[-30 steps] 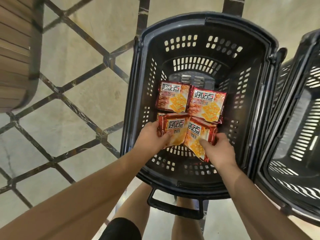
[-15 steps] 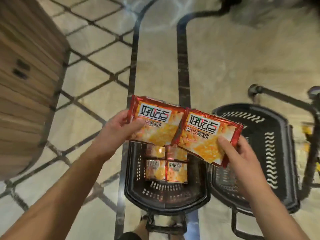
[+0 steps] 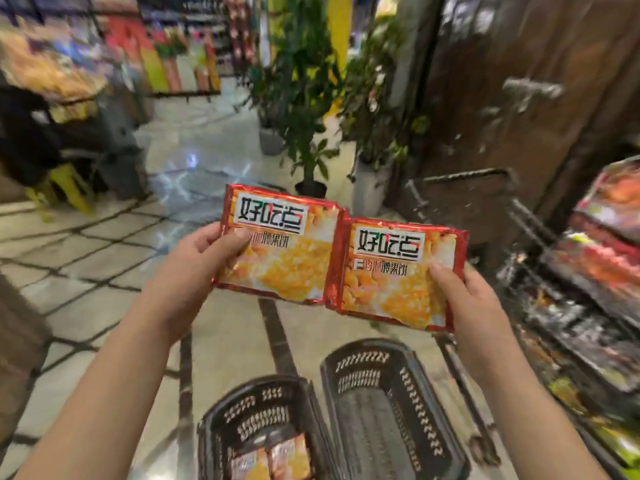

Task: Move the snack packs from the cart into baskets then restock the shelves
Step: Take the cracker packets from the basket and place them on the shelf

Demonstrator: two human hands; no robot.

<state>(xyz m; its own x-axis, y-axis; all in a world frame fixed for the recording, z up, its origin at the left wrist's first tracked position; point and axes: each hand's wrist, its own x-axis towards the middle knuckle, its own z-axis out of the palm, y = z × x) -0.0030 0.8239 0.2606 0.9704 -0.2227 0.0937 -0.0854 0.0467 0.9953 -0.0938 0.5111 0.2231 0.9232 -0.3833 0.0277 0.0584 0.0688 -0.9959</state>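
Observation:
I hold two red and yellow snack packs side by side at chest height. My left hand (image 3: 201, 258) grips the left snack pack (image 3: 287, 251) by its left edge. My right hand (image 3: 460, 299) grips the right snack pack (image 3: 398, 275) at its right side. Below them on the floor stands a black basket (image 3: 214, 434) with two more packs (image 3: 273, 459) in its bottom. A second black basket (image 3: 436, 407) stands beside it on the right, and I see nothing in it.
Blurred shelves of packaged goods (image 3: 595, 271) run along the right. Potted plants (image 3: 308, 109) and a brown wooden wall (image 3: 519, 98) lie ahead. A yellow stool (image 3: 59, 195) and store displays sit far left. Tiled floor (image 3: 104, 258) stretches ahead.
Both hands lifted two packs out of the left basket to chest height. My view rose from the baskets to the aisle ahead.

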